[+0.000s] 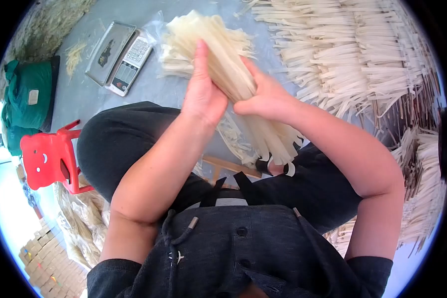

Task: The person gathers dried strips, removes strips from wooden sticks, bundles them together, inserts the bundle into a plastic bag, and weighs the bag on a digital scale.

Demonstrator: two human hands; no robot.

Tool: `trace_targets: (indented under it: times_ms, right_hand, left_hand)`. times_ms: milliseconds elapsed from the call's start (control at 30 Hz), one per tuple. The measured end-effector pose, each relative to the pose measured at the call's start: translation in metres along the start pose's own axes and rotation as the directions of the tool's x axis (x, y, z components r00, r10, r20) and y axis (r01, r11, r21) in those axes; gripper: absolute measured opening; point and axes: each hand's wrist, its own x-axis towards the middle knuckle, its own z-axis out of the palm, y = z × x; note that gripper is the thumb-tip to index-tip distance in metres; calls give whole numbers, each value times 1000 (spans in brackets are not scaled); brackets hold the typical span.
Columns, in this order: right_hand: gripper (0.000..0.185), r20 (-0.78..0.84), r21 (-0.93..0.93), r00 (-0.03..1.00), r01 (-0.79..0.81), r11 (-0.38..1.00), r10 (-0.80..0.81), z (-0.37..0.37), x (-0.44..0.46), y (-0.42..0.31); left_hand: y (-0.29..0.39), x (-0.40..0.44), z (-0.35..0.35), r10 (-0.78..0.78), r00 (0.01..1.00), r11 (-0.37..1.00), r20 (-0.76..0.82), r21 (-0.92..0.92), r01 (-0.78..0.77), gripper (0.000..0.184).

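Note:
A long bundle of pale, flat dried noodles (233, 74) is held between my two hands, slanting from upper left to lower right. My left hand (203, 97) grips its left side, the thumb stretched up along the strips and the other fingers hidden behind. From the right, my right hand (265, 97) closes around the middle of the bundle. Its lower ends fan out above my lap. Just beyond my hands, a pile of similar noodles (176, 62) lies on a clear plastic sheet, partly covered by the bundle.
A digital scale (129, 67) with a metal pan stands at the upper left. Rows of noodles (342, 44) on thin sticks fill the right side. A red child's chair (47, 159) and a green bag (30, 94) are at left. Loose strips (236, 136) lie between my legs.

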Motion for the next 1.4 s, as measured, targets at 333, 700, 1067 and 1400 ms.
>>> trace_targets:
  times_ms: [333, 700, 1067, 1400]
  right_hand:
    - [80, -88, 286, 996, 29, 958, -4, -14, -59, -54]
    - [67, -365, 161, 872, 404, 900, -326, 15, -100, -68]
    - [69, -395, 472, 874, 457, 754, -282, -33, -112, -57]
    - [57, -403, 486, 909, 312, 816, -107, -88, -48, -25]
  left_hand:
    - [21, -30, 49, 54, 925, 999, 377, -25, -49, 63]
    - [42, -87, 72, 132, 788, 983, 602, 20, -180, 56]
    - [51, -77, 131, -134, 780, 723, 611, 599, -345, 60]
    - [62, 39, 135, -524, 729, 576, 440, 814, -77, 58]
